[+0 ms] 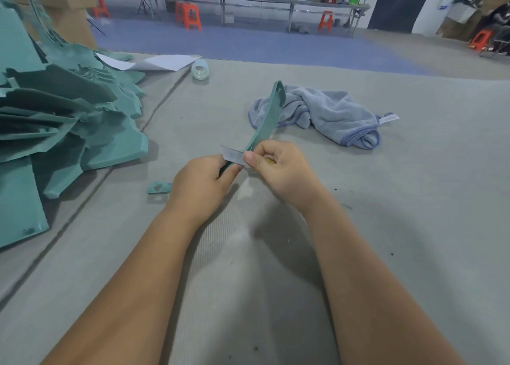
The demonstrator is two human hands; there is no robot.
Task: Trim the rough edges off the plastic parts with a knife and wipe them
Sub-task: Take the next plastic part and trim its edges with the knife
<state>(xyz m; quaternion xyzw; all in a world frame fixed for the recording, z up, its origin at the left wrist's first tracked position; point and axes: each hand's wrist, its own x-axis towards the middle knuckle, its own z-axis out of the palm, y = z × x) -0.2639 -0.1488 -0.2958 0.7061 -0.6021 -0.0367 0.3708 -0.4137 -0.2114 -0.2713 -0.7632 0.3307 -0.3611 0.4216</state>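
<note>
- Right at the centre of the desk (414, 226), both hands are up off the grey mat and working together on one curved teal plastic part (269, 113).
- Left hand (200, 183) grips the near end of that part, fingers curled round it, so the strip stands up and away from the body. That looks like a bracing hold, keeping the edge steady for the blade.
- Right hand (278, 164) pinches the knife, a thin flat blade (233, 155), between thumb and curled fingers. The blade lies across the part's lower edge, touching it, which reads as a scraping pass in progress.
- Over on the left, a big pile of teal parts (63, 121) waits within reach, so plenty of the job probably remains.
- Just beyond the held part, the blue towel (328, 113) lies crumpled, close by for the wiping step once this edge is clean.
- One small teal offcut (159, 188) sits on the mat beside the left wrist, likely trimmed waste.
- Risk, as I judge it: the blade sits very near the left thumb, so a slip could bite.
</note>
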